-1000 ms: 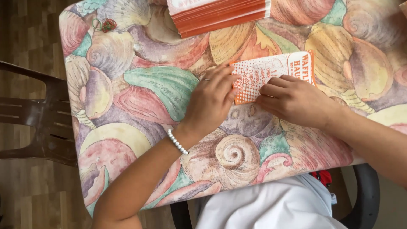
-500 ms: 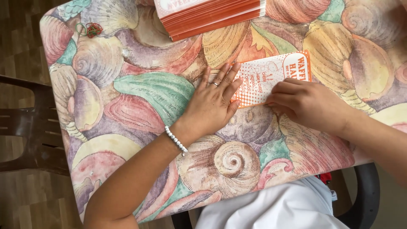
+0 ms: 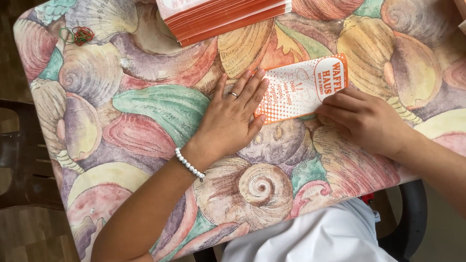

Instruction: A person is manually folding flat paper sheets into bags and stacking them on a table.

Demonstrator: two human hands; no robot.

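Both hands (image 3: 233, 116) flat on thin orange-white paper sleeve (image 3: 298, 90)

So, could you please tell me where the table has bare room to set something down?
Free: the stretch between the rubber bands and the left hand, and the near edge of the table. Crowded: around the orange-and-white paper sleeve, under both hands, right hand, and by the stack.

Paper sleeve (image 3: 296, 90) on table (image 3: 145, 111) between hands — stack (image 3: 218, 17) behind, rubber bands (image 3: 77, 35) far left
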